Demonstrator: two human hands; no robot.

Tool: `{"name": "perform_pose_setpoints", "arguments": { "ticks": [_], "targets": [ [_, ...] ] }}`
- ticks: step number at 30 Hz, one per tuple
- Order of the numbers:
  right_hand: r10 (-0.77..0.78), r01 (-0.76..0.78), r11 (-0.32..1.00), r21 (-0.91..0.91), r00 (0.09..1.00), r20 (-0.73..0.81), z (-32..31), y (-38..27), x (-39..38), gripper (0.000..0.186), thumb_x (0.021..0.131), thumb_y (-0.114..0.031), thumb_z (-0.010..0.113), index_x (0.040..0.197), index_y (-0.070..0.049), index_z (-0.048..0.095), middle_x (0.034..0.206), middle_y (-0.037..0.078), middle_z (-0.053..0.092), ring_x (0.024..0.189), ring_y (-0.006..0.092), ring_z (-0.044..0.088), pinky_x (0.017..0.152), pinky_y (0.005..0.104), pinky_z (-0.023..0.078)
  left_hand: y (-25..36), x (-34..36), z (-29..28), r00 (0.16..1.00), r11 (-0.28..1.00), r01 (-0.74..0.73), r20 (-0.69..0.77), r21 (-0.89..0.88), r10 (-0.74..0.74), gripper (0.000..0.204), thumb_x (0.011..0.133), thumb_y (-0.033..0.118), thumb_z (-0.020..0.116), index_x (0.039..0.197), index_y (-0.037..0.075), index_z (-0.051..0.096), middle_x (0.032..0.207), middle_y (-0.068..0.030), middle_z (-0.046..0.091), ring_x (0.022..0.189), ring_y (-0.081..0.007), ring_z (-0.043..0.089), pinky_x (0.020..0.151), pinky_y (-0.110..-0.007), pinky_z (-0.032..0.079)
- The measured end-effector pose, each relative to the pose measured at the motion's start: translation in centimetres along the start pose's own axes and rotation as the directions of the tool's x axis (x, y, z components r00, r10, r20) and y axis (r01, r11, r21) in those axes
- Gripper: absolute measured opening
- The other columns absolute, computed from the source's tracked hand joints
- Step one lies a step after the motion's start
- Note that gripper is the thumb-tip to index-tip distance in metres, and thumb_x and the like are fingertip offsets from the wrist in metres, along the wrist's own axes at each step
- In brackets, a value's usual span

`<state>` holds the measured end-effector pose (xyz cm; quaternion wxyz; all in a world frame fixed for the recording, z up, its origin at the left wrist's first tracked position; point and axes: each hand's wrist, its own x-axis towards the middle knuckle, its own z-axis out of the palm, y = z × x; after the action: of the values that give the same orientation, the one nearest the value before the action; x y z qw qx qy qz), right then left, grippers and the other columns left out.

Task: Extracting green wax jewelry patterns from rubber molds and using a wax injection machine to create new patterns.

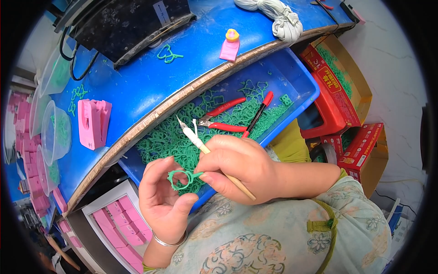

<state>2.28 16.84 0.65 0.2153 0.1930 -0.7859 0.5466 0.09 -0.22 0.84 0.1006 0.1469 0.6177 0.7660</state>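
Observation:
My left hand (164, 201) curls around a small green ring (180, 187), its fingers and thumb at the ring's edge. A short green stem sticks out from the ring, and my right hand (242, 166) pinches its end between thumb and finger. Tucked in that same right hand is a craft knife (190, 135) with a wooden handle and white wrapping, its blade pointing up and away to the left. Below both hands, a blue tray (303, 98) holds a heap of green scraps (166, 137). Red-handled side cutters (223, 107) and a red and black pen (259, 114) lie on the scraps.
Beyond the tray curves a blue bench (137, 96) bearing a pink block (93, 123), a small pink piece with a yellow top (230, 45) and a white cloth bundle (286, 25). Clear tubs (57, 132) stand at left. Red boxes (360, 150) are at right; pink blocks (123, 223) fill a white-framed tray.

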Motion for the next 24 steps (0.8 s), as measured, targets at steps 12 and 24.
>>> {"name": "perform_pose_setpoints", "arguments": {
  "ticks": [12,24],
  "targets": [
    [0.030,-0.028,0.999,-0.023,0.995,0.094,0.54,0.32,-0.35,0.014,0.073,-0.004,0.063,0.086,-0.004,0.058,0.074,0.009,0.052,0.059,0.0249,0.053,0.049,0.0335,0.041,0.15,0.11,-0.35,0.988,0.986,-0.148,0.048,0.082,0.145,0.041,0.074,0.009,0.070,0.109,-0.001,0.054,0.102,-0.0094,0.048,0.082,-0.0144,0.049,0.072,-0.026,0.042],
    [0.027,-0.019,0.997,-0.072,0.992,0.122,0.85,0.27,-0.37,0.015,0.071,-0.007,0.065,0.085,-0.006,0.059,0.075,0.007,0.050,0.060,0.0239,0.054,0.048,0.0344,0.042,0.24,-0.17,-0.61,0.989,0.984,-0.134,0.082,0.117,0.124,0.045,0.073,0.008,0.070,0.113,-0.005,0.053,0.104,-0.0120,0.050,0.096,-0.0198,0.048,0.084,-0.030,0.041]
  ]
}}
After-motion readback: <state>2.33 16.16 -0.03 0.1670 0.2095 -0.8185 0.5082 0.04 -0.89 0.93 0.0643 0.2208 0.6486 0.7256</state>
